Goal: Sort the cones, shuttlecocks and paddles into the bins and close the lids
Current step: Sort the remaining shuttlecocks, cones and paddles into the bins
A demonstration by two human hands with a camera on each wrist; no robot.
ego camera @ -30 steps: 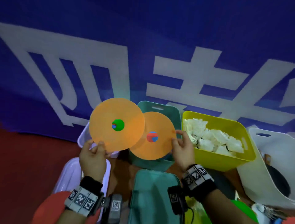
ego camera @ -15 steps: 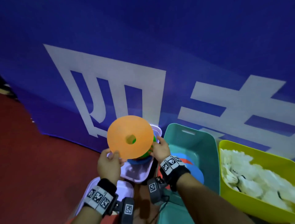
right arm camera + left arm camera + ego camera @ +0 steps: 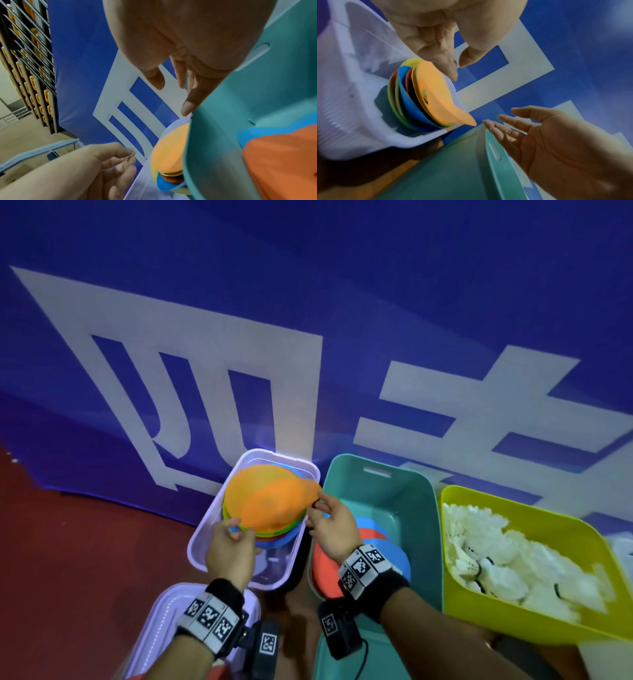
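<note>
A stack of flat disc cones lies in the clear lavender bin [image 3: 202,534] [image 3: 351,94], with two orange cones [image 3: 270,501] [image 3: 435,97] [image 3: 168,152] on top. The topmost one sits askew, its right edge lifted over the bin's rim. My left hand [image 3: 236,530] [image 3: 458,71] [image 3: 126,158] hovers at the stack's near edge, fingers relaxed and holding nothing. At the raised right edge, my right hand [image 3: 322,508] [image 3: 505,119] [image 3: 171,94] is spread open above the teal bin [image 3: 421,525] [image 3: 223,121]. That bin holds a red paddle [image 3: 323,563] [image 3: 283,162] and a blue one [image 3: 400,559].
A yellow bin [image 3: 496,625] full of white shuttlecocks [image 3: 507,559] stands to the right. The lavender lid [image 3: 164,611] and the teal lid [image 3: 383,666] lie on the red floor in front of their bins. A blue banner with white characters [image 3: 205,371] hangs right behind.
Both hands carried the orange cones left and down from the teal bin onto the stack in the lavender bin, then let go. The head view swung left.
</note>
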